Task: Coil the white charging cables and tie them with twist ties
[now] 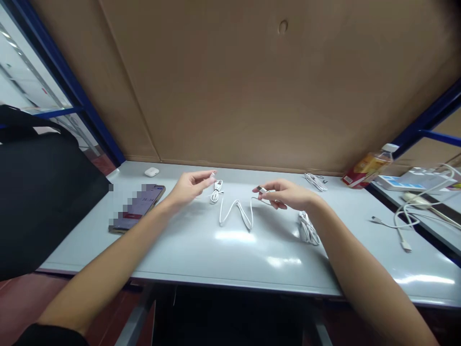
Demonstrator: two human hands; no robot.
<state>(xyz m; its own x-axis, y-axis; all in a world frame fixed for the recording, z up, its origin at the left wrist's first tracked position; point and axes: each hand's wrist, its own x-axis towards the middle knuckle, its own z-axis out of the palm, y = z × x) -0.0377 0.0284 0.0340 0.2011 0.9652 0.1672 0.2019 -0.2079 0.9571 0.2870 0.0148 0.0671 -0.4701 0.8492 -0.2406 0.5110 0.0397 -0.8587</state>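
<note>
The right hand (288, 194) is closed in a pinch on the metal-tipped plug (262, 190) of a white charging cable (236, 215), which is laid on the table (252, 259) in a W-shaped run beside that hand. The left hand (190, 187) is held with its fingertips (207, 177) drawn together just above a small coiled loop (216, 192) of white cable; whether anything is gripped there cannot be told. The cable is judged light, soft and easily bent, so hold is best taken at the rigid plug. A white cable bundle (309, 229) is lying just beside the right hand, and a second bundle (316, 181) lies beyond it. A smartphone (137, 208) lies left of the left hand, with a white earbud case (151, 171) beyond it. Far right of the right hand, a loose white cable (405, 226) and a tilted plastic bottle (370, 165) are seen.
</note>
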